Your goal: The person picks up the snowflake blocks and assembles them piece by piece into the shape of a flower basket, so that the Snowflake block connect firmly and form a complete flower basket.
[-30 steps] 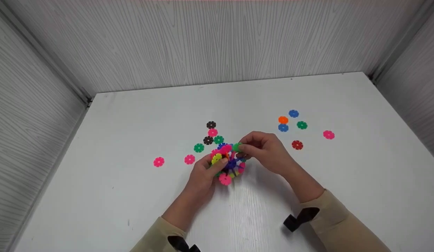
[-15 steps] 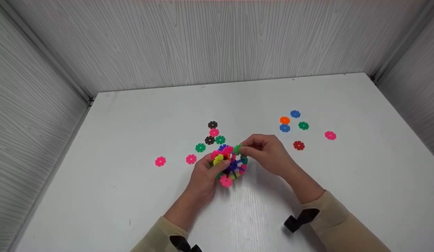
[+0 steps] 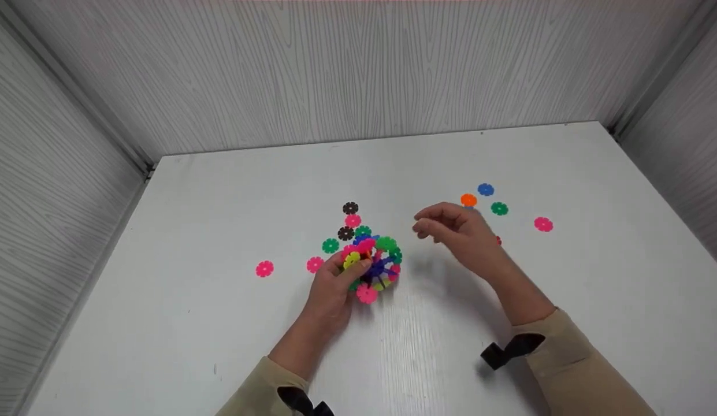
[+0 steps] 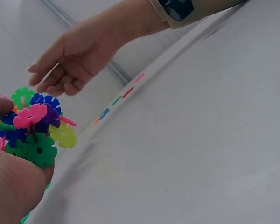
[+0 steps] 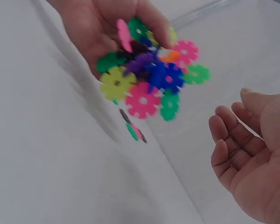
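My left hand [image 3: 329,292] grips a round cluster of interlocking flower-shaped plastic discs [image 3: 376,268], its thumb laid over the near side. Pink, yellow, blue, purple and green discs make up the cluster. A bright green disc [image 3: 386,244] sits on its upper rim, and a pink disc [image 5: 143,100] shows on its outside in the right wrist view. To the right of the cluster and apart from it, my right hand [image 3: 462,234] hovers above the table with fingers loosely bent and nothing between them. Part of the cluster is hidden behind the left thumb and palm.
Loose discs lie flat on the white table [image 3: 219,190]. Beyond the cluster are a black disc [image 3: 350,208] and several pink and green ones. At right lie an orange disc [image 3: 468,200], a blue disc [image 3: 486,189] and others, partly covered by the right hand. Panels surround the table.
My right hand has let go of the bright green disc, which stays on the cluster, and moved up and to the right. My left hand still holds the cluster, shifted slightly left.
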### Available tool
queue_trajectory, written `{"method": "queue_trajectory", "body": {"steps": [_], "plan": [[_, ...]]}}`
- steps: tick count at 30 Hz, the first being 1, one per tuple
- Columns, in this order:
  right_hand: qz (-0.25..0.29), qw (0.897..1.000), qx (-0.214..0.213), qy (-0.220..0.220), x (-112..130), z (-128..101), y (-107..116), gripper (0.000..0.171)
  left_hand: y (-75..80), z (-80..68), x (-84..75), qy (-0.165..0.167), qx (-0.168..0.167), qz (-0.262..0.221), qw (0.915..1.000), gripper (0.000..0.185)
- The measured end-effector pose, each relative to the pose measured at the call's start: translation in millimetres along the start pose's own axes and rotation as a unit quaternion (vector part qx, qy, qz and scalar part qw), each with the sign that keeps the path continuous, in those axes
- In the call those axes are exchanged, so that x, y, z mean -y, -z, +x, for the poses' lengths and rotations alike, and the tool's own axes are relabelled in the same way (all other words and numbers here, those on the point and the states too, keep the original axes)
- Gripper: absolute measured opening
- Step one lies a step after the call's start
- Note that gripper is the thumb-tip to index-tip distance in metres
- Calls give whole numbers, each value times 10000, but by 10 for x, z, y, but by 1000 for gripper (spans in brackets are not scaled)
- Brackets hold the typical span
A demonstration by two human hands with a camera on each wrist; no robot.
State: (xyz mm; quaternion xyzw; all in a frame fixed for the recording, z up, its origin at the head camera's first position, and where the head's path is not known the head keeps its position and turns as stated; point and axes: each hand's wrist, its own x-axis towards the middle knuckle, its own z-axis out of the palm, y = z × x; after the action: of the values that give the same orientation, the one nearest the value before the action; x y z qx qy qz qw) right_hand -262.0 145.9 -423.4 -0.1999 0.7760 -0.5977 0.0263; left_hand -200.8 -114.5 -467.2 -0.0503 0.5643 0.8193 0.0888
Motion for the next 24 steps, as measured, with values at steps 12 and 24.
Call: {"method": "queue_trajectory", "body": {"steps": [12,24], "plan": [[-1634,9706,37,-1766,-486,-215,1020,27,38,61,16,206,-165,-652,9975,47],[-2429,9534,359,-1751,-608,-258,1048,41,13,97,18,213,-55,-906,9956,47]]}}
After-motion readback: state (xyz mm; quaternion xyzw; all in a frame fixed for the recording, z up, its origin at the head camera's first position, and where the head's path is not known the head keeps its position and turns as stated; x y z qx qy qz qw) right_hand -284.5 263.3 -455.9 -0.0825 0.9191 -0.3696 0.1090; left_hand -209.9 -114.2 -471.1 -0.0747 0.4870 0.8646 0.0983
